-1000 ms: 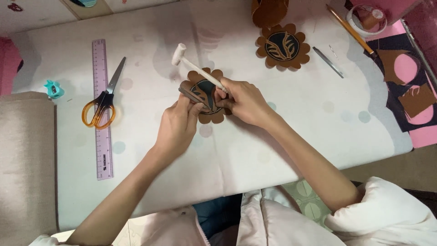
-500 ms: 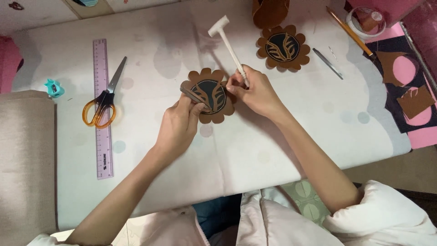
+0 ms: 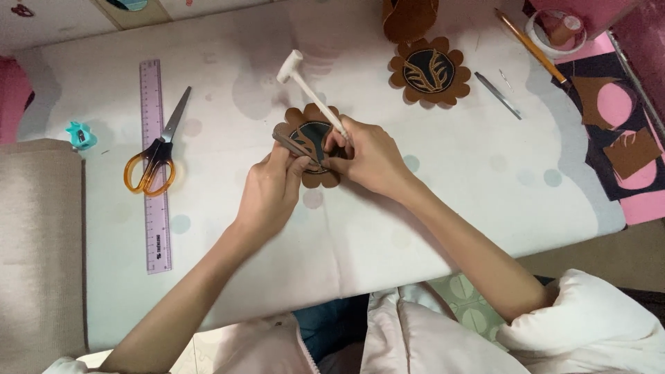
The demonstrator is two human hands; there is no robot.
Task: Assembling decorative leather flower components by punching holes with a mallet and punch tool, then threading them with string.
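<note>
Coaster [image 3: 313, 142], a scalloped brown leather piece, lies mid-table; likely light, thin and floppy, best pinned flat at its rim. Left hand [image 3: 273, 190] pinches a punch [image 3: 291, 144] on it; right hand [image 3: 370, 156] grips a mallet [image 3: 308, 90].

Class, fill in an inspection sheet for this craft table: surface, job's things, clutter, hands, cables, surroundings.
Surface: pale dotted table.
Job's things: brown flower piece under both hands; white mallet; metal tool.
Clutter: scissors on ruler, second flower piece, pencil, brown scraps.
Hands: left hand grips the metal tool; right hand grips the mallet.
Cables: nothing seen.
Surroundings: beige cushion at left.
</note>
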